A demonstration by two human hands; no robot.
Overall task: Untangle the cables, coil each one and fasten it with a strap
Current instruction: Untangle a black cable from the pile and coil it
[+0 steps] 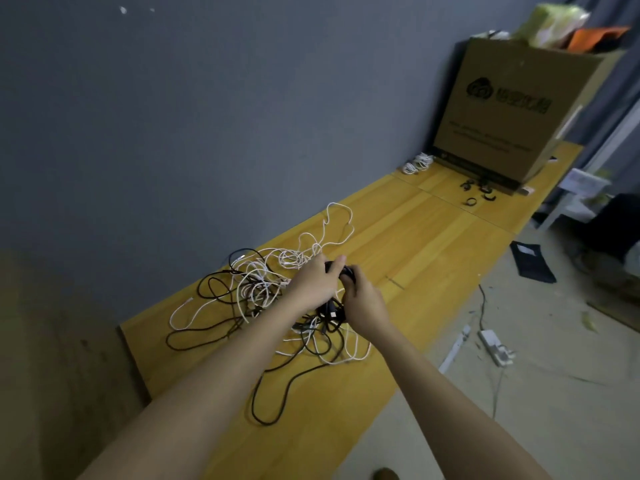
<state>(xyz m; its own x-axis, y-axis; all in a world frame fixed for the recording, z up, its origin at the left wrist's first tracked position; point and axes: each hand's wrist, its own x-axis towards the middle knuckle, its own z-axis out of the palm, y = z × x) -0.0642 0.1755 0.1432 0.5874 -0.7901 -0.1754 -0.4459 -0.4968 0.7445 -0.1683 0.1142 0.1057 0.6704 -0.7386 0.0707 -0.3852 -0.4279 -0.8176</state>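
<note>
Two bare forearms were stretched forward from the bottom of the view over a long yellow wooden desk (415, 237). The left hand (313, 284) and the right hand (363, 304) were brought close together, both curled round a small bundle of black cable (341, 271) held just above the desk; the left thumb was laid over its top. Whether a strap was already wrapped on that bundle could not be told.

Beneath and to the left of the hands, a tangled heap of thin white and black cables (263, 285) was spread on the desk, with one black loop (273, 400) trailing back toward the person.

The step in hand was judged to be the coiling of one black cable. It would be done well if the loops were kept even and pinned flat under the left thumb while slack was fed by the right hand, and if the trailing end was drawn clear of the heap gently, so that no white strand was dragged into the coil.

Well beyond the hands, small black rings, probably straps (479, 192), and a few coiled white cables (419, 162) were laid before a large brown cardboard box (512, 109). A dark cloud-like logo and printed characters were carried on the box, but they were too blurred to be read.
</note>
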